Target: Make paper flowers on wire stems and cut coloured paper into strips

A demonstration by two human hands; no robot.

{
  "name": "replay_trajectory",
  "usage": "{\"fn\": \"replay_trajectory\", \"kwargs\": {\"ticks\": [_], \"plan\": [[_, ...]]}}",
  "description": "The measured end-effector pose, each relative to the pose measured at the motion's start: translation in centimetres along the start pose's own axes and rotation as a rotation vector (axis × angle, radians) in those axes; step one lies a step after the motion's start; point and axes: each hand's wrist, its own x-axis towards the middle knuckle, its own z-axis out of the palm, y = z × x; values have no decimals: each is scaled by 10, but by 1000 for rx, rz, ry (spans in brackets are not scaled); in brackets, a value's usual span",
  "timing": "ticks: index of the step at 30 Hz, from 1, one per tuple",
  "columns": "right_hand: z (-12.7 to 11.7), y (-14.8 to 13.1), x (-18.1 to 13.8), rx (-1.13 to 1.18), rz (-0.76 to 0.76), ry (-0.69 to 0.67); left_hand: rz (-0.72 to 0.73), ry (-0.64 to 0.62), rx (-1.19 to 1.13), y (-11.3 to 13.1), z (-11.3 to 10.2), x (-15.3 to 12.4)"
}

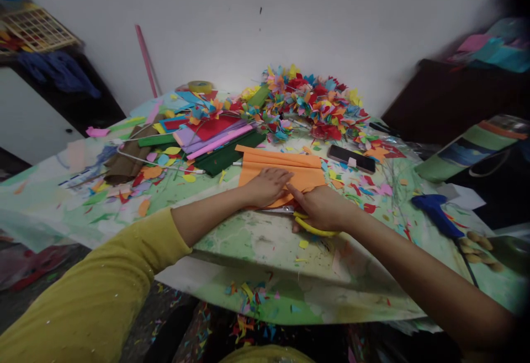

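An orange sheet (298, 167), folded along its far edge, lies near the front of the table; it may be felt or crepe paper. My left hand (269, 185) rests flat on it, fingers stretched out to the right. In my right hand (323, 208) are yellow-handled scissors (317, 229), their metal blades pointing left along the sheet's near edge. Part of the blades is under or beside the orange material, so I cannot tell how far they are spread. A thin white stick (237, 163) pokes out at the sheet's left side.
Behind stands a heap of colourful paper flowers (318, 101). Folded sheets (219, 137) and a brown roll (126, 159) lie left. To the right are a phone (351, 158), a green bottle (467, 150) and a blue glue gun (436, 214). Scraps litter the green cloth (232, 241).
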Motion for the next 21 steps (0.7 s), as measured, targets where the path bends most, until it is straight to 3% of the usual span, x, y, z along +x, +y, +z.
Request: {"fn": "replay_trajectory", "kwargs": {"ticks": [9,15,21], "plan": [[-3,-6,4,-11,10,-27,-13,-13,-19,-1,1,1],[1,-4,2,12,3,-12,6,-109,-94,-16,-11,-4],[-2,-8,5,4,27,-42,14,-102,-49,-24,-11,-7]]}}
